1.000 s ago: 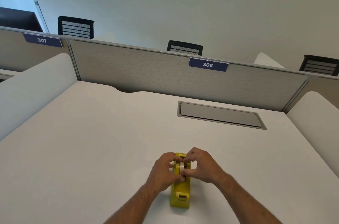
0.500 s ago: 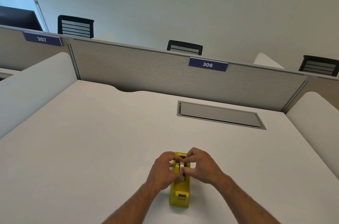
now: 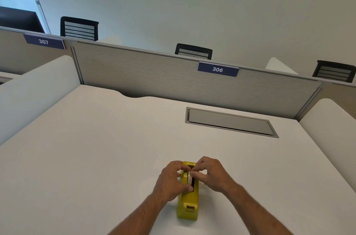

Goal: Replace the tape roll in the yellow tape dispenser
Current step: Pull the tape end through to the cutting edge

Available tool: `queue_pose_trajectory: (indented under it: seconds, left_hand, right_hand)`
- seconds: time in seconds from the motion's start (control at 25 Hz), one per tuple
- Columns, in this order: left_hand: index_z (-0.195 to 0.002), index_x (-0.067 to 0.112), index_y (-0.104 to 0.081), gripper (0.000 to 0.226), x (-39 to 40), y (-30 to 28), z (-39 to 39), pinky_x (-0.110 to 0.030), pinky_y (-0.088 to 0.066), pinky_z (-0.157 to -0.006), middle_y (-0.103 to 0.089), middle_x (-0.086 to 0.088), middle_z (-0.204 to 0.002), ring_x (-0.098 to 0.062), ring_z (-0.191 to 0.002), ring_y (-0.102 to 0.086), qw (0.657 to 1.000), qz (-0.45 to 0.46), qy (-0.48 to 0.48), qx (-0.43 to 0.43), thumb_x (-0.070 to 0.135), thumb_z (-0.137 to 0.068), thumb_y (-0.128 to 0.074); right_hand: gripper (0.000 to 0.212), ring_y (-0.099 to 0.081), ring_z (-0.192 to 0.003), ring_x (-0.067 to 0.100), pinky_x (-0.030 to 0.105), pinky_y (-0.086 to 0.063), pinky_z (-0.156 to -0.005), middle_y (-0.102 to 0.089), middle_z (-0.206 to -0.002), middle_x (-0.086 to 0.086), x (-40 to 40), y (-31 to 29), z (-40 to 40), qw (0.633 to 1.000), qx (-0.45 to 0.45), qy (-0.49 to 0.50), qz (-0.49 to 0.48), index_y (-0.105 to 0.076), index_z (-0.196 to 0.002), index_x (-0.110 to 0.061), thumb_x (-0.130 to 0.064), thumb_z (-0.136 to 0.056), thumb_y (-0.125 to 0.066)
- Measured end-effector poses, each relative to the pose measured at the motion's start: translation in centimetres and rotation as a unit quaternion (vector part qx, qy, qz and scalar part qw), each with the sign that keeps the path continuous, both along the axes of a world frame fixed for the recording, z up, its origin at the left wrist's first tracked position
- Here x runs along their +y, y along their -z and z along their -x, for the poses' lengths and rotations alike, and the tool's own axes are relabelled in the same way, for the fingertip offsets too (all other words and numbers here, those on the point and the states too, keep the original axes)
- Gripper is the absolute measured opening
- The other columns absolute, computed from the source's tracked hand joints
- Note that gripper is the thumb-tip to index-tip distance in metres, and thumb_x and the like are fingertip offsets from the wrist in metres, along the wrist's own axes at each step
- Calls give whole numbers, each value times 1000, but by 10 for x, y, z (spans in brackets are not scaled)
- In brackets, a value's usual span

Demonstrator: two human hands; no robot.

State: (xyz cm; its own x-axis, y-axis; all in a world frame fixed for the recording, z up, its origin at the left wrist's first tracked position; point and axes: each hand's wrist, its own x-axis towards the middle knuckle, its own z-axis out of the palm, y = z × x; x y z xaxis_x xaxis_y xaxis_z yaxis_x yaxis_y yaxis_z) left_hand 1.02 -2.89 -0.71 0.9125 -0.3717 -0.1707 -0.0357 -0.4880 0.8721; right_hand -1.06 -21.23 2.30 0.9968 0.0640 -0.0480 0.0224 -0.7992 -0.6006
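Both hands pinch the tape roll in the yellow dispenser

The glossy, boxy dispenser (image 3: 187, 202) sits on the matte white worktop (image 3: 96, 148), cutter end nearest the person. The left hand (image 3: 170, 179) and right hand (image 3: 212, 173) grip the pale round roll (image 3: 190, 178) from either side, probably to keep it level in its slot

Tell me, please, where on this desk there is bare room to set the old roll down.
The desk is bare left of the left hand, out to the curved side screen. It is also bare right of the right hand, below the grey hatch. Only the yellow tape dispenser spot is crowded.
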Motion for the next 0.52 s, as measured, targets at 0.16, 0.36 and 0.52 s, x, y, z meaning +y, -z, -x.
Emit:
queue_pose_trajectory:
  seconds: [0.16, 0.36, 0.52]
  left_hand:
    - [-104, 42, -60, 61, 0, 0, 1, -21, -51, -81, -47, 12, -138, -14, -106, -58, 1000, 2, 3, -5, 26, -55, -94]
    - [-103, 44, -61, 62, 0, 2, 1, -23, -54, -84, -48, 10, -139, -14, -107, -58, 1000, 4, 9, -11, 27, -54, -94]
    - [-108, 41, -63, 63, 0, 2, 1, -26, -56, -86, -48, 10, -139, -16, -108, -58, 1000, -2, 7, -9, 27, -55, -94]
  right_hand:
    - [22, -60, -89, 8, 30, -55, -80, -63, -95, -11, 0, 0, 1, 1000, 7, 0, 1, -77, -97, -30, -41, -78, -76]
    - [42, -58, -91, 9, 23, -52, -78, -58, -99, -12, 3, 0, 4, 1000, 15, 3, 10, -75, -106, -27, -45, -69, -82]
    - [47, -58, -92, 8, 26, -55, -81, -59, -101, -12, 5, 0, 6, 1000, 15, 3, 24, -73, -108, -26, -46, -67, -82]
